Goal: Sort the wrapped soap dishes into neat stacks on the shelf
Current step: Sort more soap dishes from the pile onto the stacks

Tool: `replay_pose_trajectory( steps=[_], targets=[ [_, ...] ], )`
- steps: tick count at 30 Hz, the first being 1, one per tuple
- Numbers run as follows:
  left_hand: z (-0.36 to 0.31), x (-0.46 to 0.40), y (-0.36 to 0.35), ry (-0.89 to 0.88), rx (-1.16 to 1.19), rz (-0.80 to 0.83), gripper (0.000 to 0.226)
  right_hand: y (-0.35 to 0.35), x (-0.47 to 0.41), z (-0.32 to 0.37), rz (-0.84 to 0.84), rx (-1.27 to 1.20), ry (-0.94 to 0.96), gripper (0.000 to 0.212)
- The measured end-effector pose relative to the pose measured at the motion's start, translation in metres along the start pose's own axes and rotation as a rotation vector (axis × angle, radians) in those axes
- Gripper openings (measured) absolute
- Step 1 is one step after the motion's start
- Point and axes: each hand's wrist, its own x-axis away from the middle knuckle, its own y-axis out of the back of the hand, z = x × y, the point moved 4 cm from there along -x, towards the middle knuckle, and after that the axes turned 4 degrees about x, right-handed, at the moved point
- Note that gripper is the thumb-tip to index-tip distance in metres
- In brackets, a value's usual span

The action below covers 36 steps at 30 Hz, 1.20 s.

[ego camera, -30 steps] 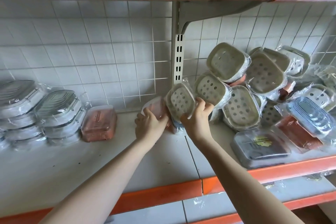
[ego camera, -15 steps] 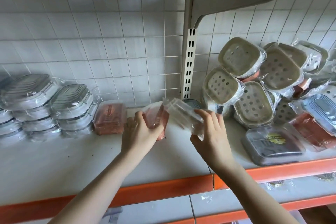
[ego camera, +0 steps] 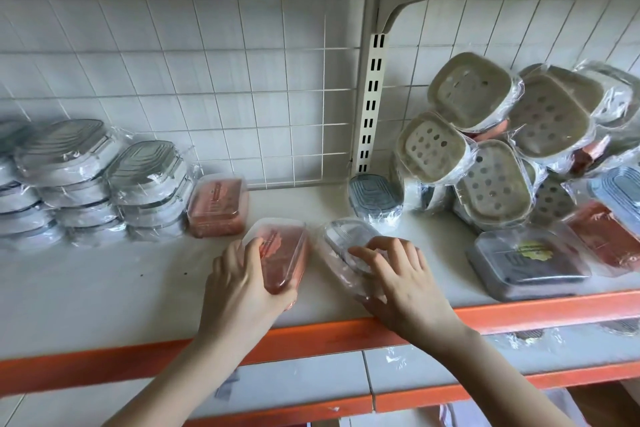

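My left hand (ego camera: 239,284) grips a wrapped pink soap dish (ego camera: 284,253) that lies flat on the white shelf (ego camera: 104,291). Beside it, my right hand (ego camera: 401,284) rests on a wrapped clear soap dish (ego camera: 341,239), fingers curled over its near end. Another pink dish (ego camera: 218,204) stands by itself further back on the left. Neat stacks of grey dishes (ego camera: 90,180) fill the far left. A loose heap of beige perforated dishes (ego camera: 491,156) leans against the wall on the right.
A blue-grey dish (ego camera: 375,198) stands at the foot of the slotted upright post (ego camera: 372,104). A dark dish with a yellow label (ego camera: 530,260) and a red one (ego camera: 602,236) lie at the front right. The orange shelf edge (ego camera: 346,326) runs just below my hands.
Both hands drew the two dishes out of the pile toward the front edge and lowered them flat onto the shelf. The view tilted down.
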Motion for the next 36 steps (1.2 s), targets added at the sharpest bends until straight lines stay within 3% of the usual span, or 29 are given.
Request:
replay_pose_trajectory(
  steps=[5,10,14,16,25,31,36],
  targets=[
    [0.005,0.000,-0.005,0.021,-0.056,0.063,0.084,-0.011,0.003,-0.006,0.200,-0.224,-0.018,0.072],
    [0.004,0.000,-0.014,0.016,-0.166,0.132,0.083,-0.014,0.003,-0.006,0.222,-0.383,-0.152,0.066],
    [-0.006,-0.010,-0.009,0.070,-0.200,0.091,0.086,-0.018,-0.010,-0.006,0.258,-0.362,-0.396,0.084],
    [-0.009,-0.018,-0.010,0.144,-0.188,0.143,0.088,-0.022,-0.017,0.001,0.317,-0.306,-0.443,0.092],
    [0.001,-0.023,0.000,0.212,-0.057,0.099,0.076,-0.032,-0.022,0.019,0.303,-0.221,-0.528,0.079],
    [0.028,-0.009,0.018,0.222,-0.097,0.032,0.079,-0.031,-0.031,0.042,0.303,-0.267,-0.538,0.095],
    [0.059,-0.006,0.034,0.253,-0.110,0.016,0.078,-0.042,-0.047,0.070,0.339,-0.247,-0.497,0.077]
  ],
)
